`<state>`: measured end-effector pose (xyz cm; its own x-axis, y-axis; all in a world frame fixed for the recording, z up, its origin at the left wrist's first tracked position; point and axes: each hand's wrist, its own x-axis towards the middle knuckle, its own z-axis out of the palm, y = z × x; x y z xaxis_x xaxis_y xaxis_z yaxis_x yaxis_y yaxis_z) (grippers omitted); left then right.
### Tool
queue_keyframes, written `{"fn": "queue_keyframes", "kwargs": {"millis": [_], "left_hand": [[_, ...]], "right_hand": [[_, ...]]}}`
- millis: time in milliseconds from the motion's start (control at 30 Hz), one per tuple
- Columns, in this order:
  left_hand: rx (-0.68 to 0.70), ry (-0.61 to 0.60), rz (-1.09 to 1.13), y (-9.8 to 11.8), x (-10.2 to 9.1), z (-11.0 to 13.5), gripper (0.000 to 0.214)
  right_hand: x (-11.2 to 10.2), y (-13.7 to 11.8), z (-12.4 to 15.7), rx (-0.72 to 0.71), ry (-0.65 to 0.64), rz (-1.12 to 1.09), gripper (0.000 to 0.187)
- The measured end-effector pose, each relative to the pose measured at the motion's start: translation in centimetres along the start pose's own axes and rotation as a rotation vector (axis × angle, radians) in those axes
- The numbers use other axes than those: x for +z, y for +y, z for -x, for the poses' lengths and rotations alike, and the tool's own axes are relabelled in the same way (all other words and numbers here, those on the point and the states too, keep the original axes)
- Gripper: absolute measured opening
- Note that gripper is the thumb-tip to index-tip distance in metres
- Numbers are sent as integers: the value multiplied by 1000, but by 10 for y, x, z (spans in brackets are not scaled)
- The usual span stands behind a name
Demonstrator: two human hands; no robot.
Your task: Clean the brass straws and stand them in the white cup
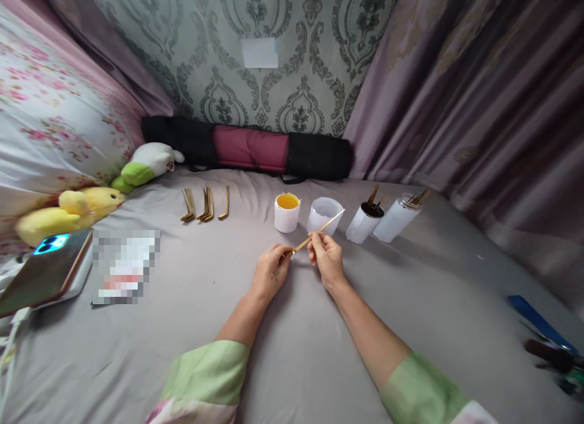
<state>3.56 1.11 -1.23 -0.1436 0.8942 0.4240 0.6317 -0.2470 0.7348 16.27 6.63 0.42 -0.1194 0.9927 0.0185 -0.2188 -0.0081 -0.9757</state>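
A thin gold-coloured stick (325,225) slants up to the right between my two hands. My left hand (272,269) pinches its lower end, while my right hand (326,258) grips it further up, with the tip sticking out past the fingers. Behind my right hand stands a translucent white cup (314,213), partly covered by the stick and fingers. Left of that cup is a white cup (286,219) with yellow-orange inside. Further left on the grey sheet lie several bent gold-coloured sticks (205,206) in small groups.
To the right, a white container with a dark inside (358,225) and a leaning white container (393,220) hold more sticks. A phone (50,269) lies left, near plush toys (86,208). A black-and-maroon roll (250,147) rests along the wall. Blue-handled items (541,322) lie far right.
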Motion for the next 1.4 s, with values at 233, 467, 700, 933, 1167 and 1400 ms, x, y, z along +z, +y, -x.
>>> {"fn": "queue_keyframes", "kwargs": {"millis": [233,467,700,933,1167,1400], "left_hand": [[-69,-20,54,6,-3,-2,19],[-182,-27,153,8,-1,-2,19],[-426,-99,453,13,3,-3,22],[-568,-131,711,21,4,-3,30],[-641,-177,861,22,-1,-3,37],[-725,-191,985,23,-2,-3,39]], "right_hand": [[-2,2,-1,-14,4,5,33],[-2,1,0,-44,20,16,30],[-2,-2,0,-84,58,29,30],[-3,-2,-1,-101,77,58,32],[-5,-1,-2,-114,75,89,31],[-5,-1,-1,-128,76,136,34]]}}
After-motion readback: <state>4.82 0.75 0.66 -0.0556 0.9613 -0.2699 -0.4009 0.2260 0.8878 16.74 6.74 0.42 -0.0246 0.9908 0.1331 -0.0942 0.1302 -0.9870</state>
